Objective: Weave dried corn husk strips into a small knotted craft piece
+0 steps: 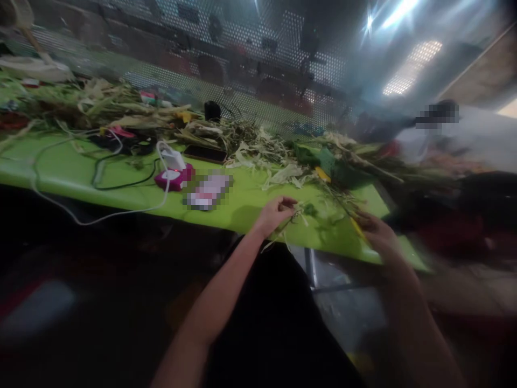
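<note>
Magenta power socket (183, 177), on the green counter (250, 186): landmark. Left hand (277, 214), right of socket: grip pinched on a leafy sprig (301, 210), apparently steadying light strands. Right hand (375, 229), farther right: grip closed around a slim yellow object (358, 229), blurred, likely for control. Plant trimmings (262, 148), behind and right of socket, seemingly kept aside.

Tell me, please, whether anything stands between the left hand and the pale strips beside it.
Nothing visible does: the left hand has its fingertips at the pale strips, by the edge of the table.
</note>
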A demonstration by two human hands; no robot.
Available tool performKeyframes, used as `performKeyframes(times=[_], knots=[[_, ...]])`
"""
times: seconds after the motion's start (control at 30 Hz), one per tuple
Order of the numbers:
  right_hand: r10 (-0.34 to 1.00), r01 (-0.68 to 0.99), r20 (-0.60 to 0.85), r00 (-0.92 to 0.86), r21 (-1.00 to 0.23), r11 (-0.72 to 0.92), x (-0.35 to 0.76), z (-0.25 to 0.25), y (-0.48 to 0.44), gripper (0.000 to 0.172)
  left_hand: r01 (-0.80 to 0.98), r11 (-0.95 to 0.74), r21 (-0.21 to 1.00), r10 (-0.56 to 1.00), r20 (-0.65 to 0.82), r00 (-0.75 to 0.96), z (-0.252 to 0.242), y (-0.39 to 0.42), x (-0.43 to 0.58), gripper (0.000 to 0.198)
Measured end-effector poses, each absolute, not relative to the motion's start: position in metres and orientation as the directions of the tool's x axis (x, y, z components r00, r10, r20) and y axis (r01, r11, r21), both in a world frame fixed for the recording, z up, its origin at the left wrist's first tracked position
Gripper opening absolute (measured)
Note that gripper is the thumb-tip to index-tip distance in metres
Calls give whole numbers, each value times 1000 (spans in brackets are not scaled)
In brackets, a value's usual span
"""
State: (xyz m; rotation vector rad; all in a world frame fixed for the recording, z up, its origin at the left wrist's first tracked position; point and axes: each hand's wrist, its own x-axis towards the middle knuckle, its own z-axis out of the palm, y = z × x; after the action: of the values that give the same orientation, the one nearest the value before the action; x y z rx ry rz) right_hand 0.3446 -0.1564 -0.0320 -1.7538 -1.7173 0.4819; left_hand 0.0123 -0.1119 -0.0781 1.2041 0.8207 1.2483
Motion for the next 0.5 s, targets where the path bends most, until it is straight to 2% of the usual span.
performKeyframes(times=[0.07, 0.13, 0.2, 0.33, 0.43, 0.5], knots=[[996, 648, 70, 60, -762, 14, 340, -28, -164, 64, -270, -85, 959, 972, 139, 190, -77, -112, 12, 30], [1000, 634, -1, 3, -774, -3, 335, -25, -170, 63, -284, -74, 956, 969, 136, 205, -76, -113, 11, 32], [994, 661, 6, -105, -747, 74, 329, -24, -172, 64, -290, -75, 954, 966, 141, 215, -76, -114, 10, 33], [957, 788, 77, -281, -550, 276, 316, -21, -178, 59, -294, -74, 953, 964, 143, 222, -77, -113, 9, 34], [951, 876, 125, -283, -370, 309, 304, -19, -184, 53, -309, -52, 950, 963, 129, 235, -78, -113, 10, 34], [945, 896, 166, -283, -305, 322, 298, -17, -186, 50, -318, -48, 947, 964, 127, 233, -77, -113, 10, 34]])
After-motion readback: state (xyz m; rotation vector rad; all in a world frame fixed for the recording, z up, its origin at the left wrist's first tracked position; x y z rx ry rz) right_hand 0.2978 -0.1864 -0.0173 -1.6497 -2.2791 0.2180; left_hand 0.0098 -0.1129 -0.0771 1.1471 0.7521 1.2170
